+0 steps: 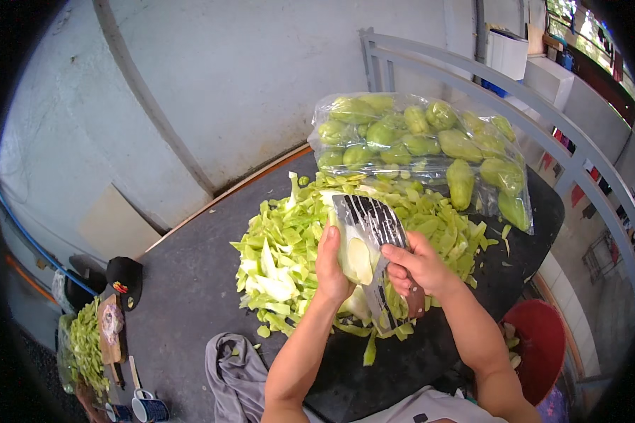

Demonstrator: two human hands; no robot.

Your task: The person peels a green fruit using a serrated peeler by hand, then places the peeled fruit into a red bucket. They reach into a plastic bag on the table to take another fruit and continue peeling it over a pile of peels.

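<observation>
In my left hand (334,264) is a pale, peeled piece of green produce (355,256), held upright above a large heap of green slices (275,264). My right hand (415,264) grips a broad-bladed knife with a brown riveted handle (416,300); its shiny dark-looking blade (373,217) lies against the right side of the piece. A thin pale slice shows at the blade. Part of the handle is covered by my fingers. Behind the heap lies a clear plastic bag (397,143) full of green, pear-shaped produce, probably chayotes.
A grey cloth (233,370) lies at the near edge of the dark table (180,317). At left are a black cap (124,280), a wooden board (111,328), more green slices (87,338) and mugs (149,407). A red bucket (545,343) stands at right, near a grey railing (577,164).
</observation>
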